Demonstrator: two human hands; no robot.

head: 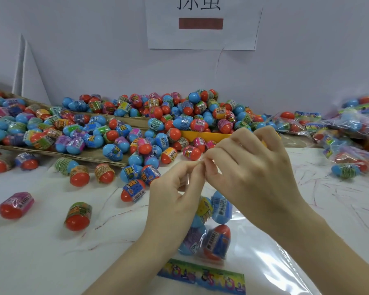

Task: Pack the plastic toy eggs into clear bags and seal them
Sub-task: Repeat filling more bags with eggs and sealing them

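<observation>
Two hands meet at the centre of the frame, fingertips together over the top edge of a clear bag (202, 228). The left hand (175, 188) curls its thumb and forefinger into a pinch on the thin plastic at the bag's mouth; the right hand (243, 165) does the same from the other side, its fingers bent and the fingertips of the two hands touching. The bag hangs below them in the lower middle of the frame and holds several toy eggs: blue ones near the top, a red and blue one (216, 241) lower down. A colourful printed card strip (202, 277) lies at the bottom of the bag, near the lower edge of the frame.

The white desk (51, 252) carries loose eggs across the left half, among them a red egg in a pink wrapper (16, 205) at the far left and a red egg in a green wrapper (78, 216) beside it. A large heap of red and blue eggs (158, 120) fills the middle band on flattened cardboard (90, 154). Filled bags (349, 133) pile up at the right edge. A white paper sign (202, 22) hangs on the wall at the top centre.
</observation>
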